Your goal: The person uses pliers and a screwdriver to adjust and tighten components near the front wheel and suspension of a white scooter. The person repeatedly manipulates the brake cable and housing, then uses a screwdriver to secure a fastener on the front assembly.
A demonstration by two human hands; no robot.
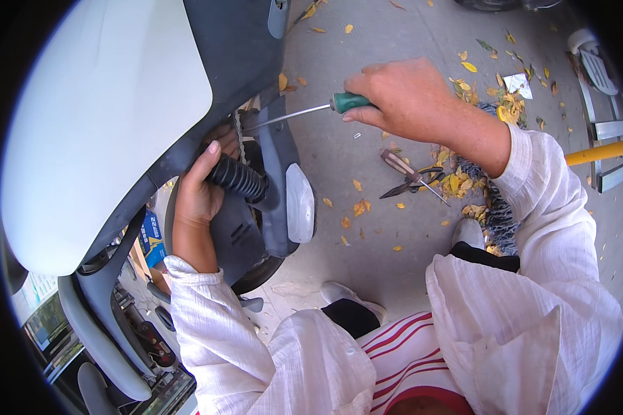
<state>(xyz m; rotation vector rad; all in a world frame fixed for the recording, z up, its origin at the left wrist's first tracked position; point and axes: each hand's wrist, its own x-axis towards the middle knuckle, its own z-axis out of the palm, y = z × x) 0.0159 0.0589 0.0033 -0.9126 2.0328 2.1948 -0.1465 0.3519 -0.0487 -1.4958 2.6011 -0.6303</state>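
A white and dark grey scooter fills the left side. My right hand grips the green handle of a screwdriver. Its long metal shaft runs leftward into a gap under the scooter's body, beside a narrow jagged metal strip; whether the tip touches anything there I cannot tell. My left hand curves round the upper end of a black ribbed shock absorber, thumb on the near side. Its other fingers reach in behind, partly hidden in the shadow under the body.
On the ground lie a second screwdriver and dark-jawed pliers, crossed together among yellow leaves. A grey mop head and a yellow pole are at right. My shoes stand below. A blue box shows behind the scooter.
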